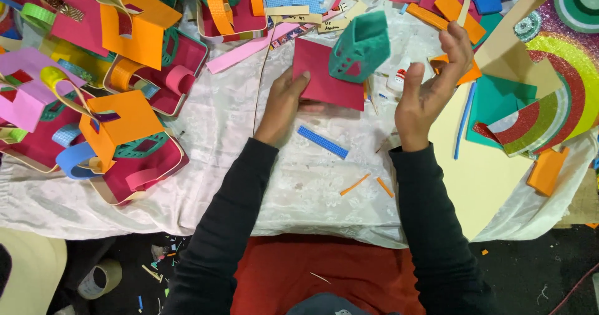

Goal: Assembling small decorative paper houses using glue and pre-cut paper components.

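Pressing a crimson foam sheet [324, 75] flat on the cloth-covered surface [299, 184], the left hand [284, 106] pins it while the right hand [430, 84] hovers beside it, fingers spread and empty. A teal cut-out foam piece [360, 48] stands on the sheet, seemingly not yet joined; finished foam baskets [125, 140] pile at left, so much looks done.

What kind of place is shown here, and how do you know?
Probably a craft worktable for handmade foam items. The left hand holds a red foam sheet, finished colourful foam baskets lie in a pile, and foam offcuts litter the white cloth.

Bright, even overhead light, soft shadows, sharp centre, slight wide-angle edge bending.
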